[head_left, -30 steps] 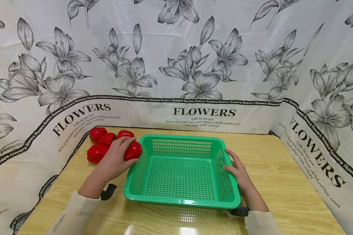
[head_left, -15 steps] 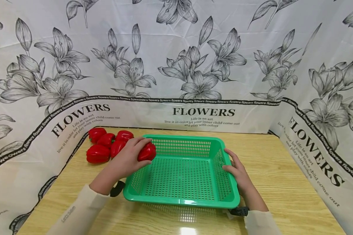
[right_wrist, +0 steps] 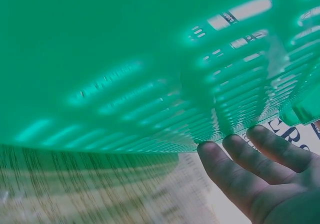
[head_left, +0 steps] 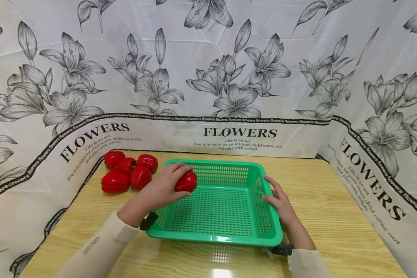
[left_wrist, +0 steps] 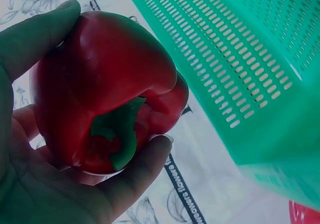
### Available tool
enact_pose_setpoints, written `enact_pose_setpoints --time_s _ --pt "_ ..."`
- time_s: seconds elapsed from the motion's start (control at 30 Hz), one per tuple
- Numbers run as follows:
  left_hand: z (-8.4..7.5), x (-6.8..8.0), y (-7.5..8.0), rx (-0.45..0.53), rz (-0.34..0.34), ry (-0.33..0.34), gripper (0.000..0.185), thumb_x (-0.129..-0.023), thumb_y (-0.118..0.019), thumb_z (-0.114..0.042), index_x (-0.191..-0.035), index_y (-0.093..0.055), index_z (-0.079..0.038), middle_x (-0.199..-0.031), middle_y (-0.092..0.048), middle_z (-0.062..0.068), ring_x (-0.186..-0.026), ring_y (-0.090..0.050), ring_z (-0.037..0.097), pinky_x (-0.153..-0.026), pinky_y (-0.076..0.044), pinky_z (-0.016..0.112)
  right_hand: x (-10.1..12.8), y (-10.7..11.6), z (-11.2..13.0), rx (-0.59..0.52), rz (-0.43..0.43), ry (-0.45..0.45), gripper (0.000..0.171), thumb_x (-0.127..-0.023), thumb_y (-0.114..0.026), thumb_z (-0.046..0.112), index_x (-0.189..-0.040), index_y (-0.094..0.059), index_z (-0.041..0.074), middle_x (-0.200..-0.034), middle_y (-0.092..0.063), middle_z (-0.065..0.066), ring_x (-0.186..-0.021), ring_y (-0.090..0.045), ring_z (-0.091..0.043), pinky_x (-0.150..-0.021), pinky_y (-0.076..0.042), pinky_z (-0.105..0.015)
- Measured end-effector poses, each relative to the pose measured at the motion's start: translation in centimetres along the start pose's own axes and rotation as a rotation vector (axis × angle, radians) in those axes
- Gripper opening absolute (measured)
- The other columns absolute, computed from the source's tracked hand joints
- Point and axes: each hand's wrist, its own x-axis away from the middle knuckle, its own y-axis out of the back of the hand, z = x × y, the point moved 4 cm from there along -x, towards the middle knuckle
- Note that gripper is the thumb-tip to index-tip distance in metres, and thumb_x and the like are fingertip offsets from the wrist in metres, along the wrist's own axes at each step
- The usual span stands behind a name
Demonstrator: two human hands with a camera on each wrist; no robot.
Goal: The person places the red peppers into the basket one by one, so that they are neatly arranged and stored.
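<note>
Held pepper (head_left: 188, 181), red, one; at the left end of the basket (head_left: 212, 239)

Item 1. Held pepper, glossy, with green stem (left_wrist: 128, 139). Location: in the fingers of my left hand (head_left: 164, 188), which curl round it, thumb on the near side. Stem end faces the left wrist camera. Long axis: hard to call, the body being nearly as broad as long.

Item 2. Basket, green, slotted, one. Long axis: left to right across the desk (head_left: 337, 200) in front of me. The fingers of my right hand (head_left: 280, 202) grip its right rim, thumb over the edge, other fingertips at the outer wall.

Governing relation. From my left fingers, the basket floor lies down and to the right; in the head view the pepper shows just inside the left rim, toward the far corner. Left hand: nearer, carrying the piece. Right hand: opposite end, well apart from it. I judge the pepper's clearance from the left wall to matter most.

Item 3. Loose peppers (head_left: 126, 166), red, five, grouped on the desk left of the basket.

Hidden or doubtful. Left rim: partly behind my left hand. Pepper's height, and any contact with the wall: cannot tell. Right thumb: absent from the right wrist view. Red shape (left_wrist: 306, 214): cut off at a corner, perhaps another pepper.
</note>
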Motion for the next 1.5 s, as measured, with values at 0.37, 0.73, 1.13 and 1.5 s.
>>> enact_pose_setpoints --time_s 0.37,0.73,1.13,1.5 --pt "-0.9 -1.0 -1.0 0.009 0.04 -0.031 0.072 -0.081 -0.078 -0.033 -0.143 -0.045 -0.019 -0.141 -0.045 0.007 -0.126 -0.044 0.027 -0.089 -0.055 0.044 0.0 0.0 0.0 -0.006 -0.003 0.006 0.065 -0.099 -0.046 0.01 -0.155 -0.014 0.019 -0.143 -0.036 -0.032 -0.099 -0.067 -0.024 -0.076 -0.058 -0.045" --pt "-2.8 -2.7 -2.6 -0.004 0.139 -0.08 0.069 -0.082 -0.077 -0.032 -0.142 -0.046 -0.02 -0.14 -0.046 0.006 -0.125 -0.045 0.025 -0.088 -0.055 0.04 0.0 0.1 0.0 0.002 -0.006 0.01 0.066 -0.098 -0.046 0.01 -0.155 -0.015 0.018 -0.143 -0.037 -0.033 -0.099 -0.067 -0.024 -0.076 -0.058 -0.045" --pt "-4.4 -3.8 -4.3 -0.014 0.261 -0.117 0.069 -0.084 -0.075 -0.034 -0.144 -0.043 -0.021 -0.14 -0.046 0.006 -0.124 -0.048 0.023 -0.09 -0.054 0.037 0.0 0.1 0.0 -0.024 0.007 0.008 0.065 -0.099 -0.046 0.011 -0.155 -0.013 0.018 -0.143 -0.035 -0.032 -0.099 -0.067 -0.024 -0.077 -0.058 -0.046" --pt "-5.1 -4.7 -5.9 -0.026 0.318 -0.141 0.071 -0.083 -0.075 -0.036 -0.144 -0.043 -0.023 -0.14 -0.047 0.003 -0.123 -0.05 0.021 -0.091 -0.053 0.035 0.0 0.1 0.0 0.001 -0.007 0.006 0.065 -0.099 -0.046 0.01 -0.155 -0.015 0.018 -0.142 -0.037 -0.032 -0.099 -0.067 -0.024 -0.077 -0.058 -0.046"
